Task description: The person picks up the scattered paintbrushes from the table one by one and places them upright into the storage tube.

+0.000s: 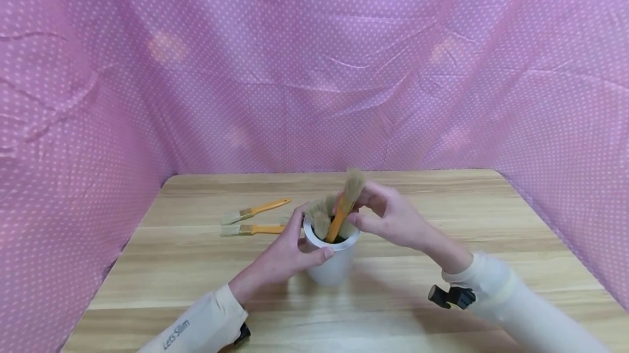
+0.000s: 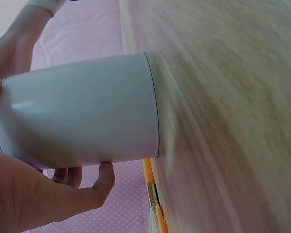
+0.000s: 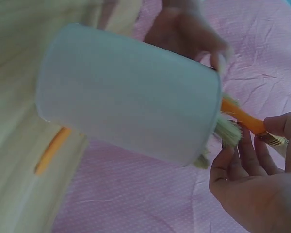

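A white cup (image 1: 330,270) stands upright on the table, with the bristles of other brushes (image 1: 320,221) showing above its rim. My left hand (image 1: 281,254) grips the cup from its left side, thumb at the near rim; in the left wrist view its fingers curl around the wall. My right hand (image 1: 395,221) pinches a paintbrush (image 1: 339,221) with an orange handle near its metal band. The bristles of that brush point up, and its handle slants down into the cup mouth, where the lower end is hidden.
Left of the cup, two more orange-handled paintbrushes lie on the wooden table (image 1: 187,271), a far one (image 1: 262,207) and a near one (image 1: 257,229), bristles toward the left. Pink dotted cloth (image 1: 304,69) hangs behind and at both sides of the table.
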The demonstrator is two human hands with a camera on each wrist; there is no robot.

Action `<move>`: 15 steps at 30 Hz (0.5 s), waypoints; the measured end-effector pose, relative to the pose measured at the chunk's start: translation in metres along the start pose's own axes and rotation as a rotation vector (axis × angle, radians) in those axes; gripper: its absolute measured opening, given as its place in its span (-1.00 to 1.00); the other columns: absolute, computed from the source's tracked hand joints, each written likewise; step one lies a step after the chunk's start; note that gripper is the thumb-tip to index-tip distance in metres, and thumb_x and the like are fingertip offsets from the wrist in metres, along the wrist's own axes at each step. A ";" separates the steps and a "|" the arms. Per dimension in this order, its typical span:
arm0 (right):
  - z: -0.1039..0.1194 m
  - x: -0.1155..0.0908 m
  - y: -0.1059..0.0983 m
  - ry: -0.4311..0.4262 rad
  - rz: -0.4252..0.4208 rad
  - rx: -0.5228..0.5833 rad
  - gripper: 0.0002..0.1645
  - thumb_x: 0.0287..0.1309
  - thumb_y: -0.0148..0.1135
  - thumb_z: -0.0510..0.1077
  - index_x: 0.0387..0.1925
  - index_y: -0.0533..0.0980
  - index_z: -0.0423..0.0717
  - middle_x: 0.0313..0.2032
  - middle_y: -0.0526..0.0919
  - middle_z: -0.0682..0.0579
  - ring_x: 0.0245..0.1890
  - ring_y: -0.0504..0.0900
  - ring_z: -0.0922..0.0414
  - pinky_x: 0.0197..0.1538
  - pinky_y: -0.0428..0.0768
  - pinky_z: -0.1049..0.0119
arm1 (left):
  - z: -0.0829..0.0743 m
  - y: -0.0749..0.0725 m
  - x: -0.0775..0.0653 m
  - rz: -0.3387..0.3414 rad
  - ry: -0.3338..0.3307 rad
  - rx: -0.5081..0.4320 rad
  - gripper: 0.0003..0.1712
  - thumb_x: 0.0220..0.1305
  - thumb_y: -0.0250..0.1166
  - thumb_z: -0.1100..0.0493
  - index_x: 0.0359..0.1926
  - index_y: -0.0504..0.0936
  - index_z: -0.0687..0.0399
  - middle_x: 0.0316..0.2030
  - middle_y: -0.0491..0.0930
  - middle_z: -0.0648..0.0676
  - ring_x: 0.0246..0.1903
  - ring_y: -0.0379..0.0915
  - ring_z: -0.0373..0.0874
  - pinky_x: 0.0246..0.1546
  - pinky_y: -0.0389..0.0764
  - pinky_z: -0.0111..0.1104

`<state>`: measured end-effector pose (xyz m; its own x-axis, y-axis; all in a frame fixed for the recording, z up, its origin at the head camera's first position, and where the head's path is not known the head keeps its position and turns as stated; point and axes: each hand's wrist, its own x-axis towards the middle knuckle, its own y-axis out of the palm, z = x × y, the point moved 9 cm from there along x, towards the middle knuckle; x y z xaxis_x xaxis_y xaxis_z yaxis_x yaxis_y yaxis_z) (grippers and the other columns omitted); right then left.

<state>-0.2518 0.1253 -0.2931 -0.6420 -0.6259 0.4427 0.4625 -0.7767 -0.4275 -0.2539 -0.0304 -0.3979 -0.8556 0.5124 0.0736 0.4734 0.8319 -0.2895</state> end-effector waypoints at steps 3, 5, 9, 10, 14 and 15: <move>-0.006 -0.003 0.004 -0.011 0.019 -0.070 -0.61 0.27 0.32 -0.35 0.09 0.55 -0.02 -0.04 0.68 0.08 -0.05 0.58 0.01 0.06 0.55 0.07 | -0.002 -0.001 0.000 -0.001 0.019 0.001 0.05 0.21 0.50 -0.13 0.50 -0.03 -0.46 0.43 0.15 -0.15 0.41 0.12 -0.20 0.37 0.22 0.04; -0.008 -0.005 0.006 -0.010 0.026 -0.123 -0.60 0.26 0.36 -0.31 0.10 0.56 0.00 -0.05 0.67 0.14 -0.06 0.57 0.06 0.07 0.53 0.08 | -0.003 -0.001 0.000 -0.004 0.024 0.002 0.06 0.21 0.50 -0.13 0.51 -0.03 -0.49 0.43 0.16 -0.16 0.41 0.12 -0.20 0.36 0.22 0.06; -0.012 -0.009 0.011 -0.027 0.046 -0.179 -0.61 0.26 0.38 -0.27 0.09 0.57 0.00 -0.09 0.67 0.18 -0.11 0.58 0.11 0.07 0.52 0.10 | -0.003 -0.001 0.000 -0.005 0.031 -0.001 0.06 0.21 0.50 -0.12 0.51 -0.04 -0.50 0.44 0.15 -0.17 0.42 0.09 -0.19 0.37 0.19 0.10; -0.013 -0.009 0.012 -0.027 0.050 -0.184 -0.62 0.26 0.39 -0.26 0.08 0.57 0.02 -0.08 0.67 0.18 -0.10 0.59 0.11 0.08 0.52 0.09 | -0.003 -0.001 0.000 -0.005 0.032 -0.002 0.06 0.21 0.50 -0.11 0.51 -0.04 -0.49 0.44 0.15 -0.17 0.42 0.09 -0.20 0.37 0.18 0.10; -0.013 -0.010 0.015 -0.021 0.055 -0.186 -0.60 0.25 0.38 -0.26 0.09 0.57 0.07 0.01 0.68 0.16 0.01 0.61 0.09 0.21 0.46 0.02 | -0.003 0.000 0.001 -0.002 0.047 0.000 0.06 0.21 0.51 -0.11 0.51 -0.02 -0.46 0.43 0.16 -0.15 0.41 0.10 -0.21 0.37 0.19 0.07; -0.013 -0.010 0.015 -0.017 0.054 -0.187 -0.58 0.25 0.38 -0.26 0.11 0.56 0.08 0.01 0.68 0.17 0.04 0.61 0.09 0.24 0.44 0.01 | -0.003 0.000 0.001 0.002 0.050 -0.002 0.05 0.22 0.50 -0.11 0.51 -0.02 -0.45 0.42 0.16 -0.14 0.41 0.11 -0.21 0.37 0.20 0.06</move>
<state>-0.2460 0.1209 -0.3145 -0.6081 -0.6687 0.4279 0.3729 -0.7164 -0.5896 -0.2539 -0.0289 -0.3950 -0.8430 0.5241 0.1210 0.4755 0.8313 -0.2878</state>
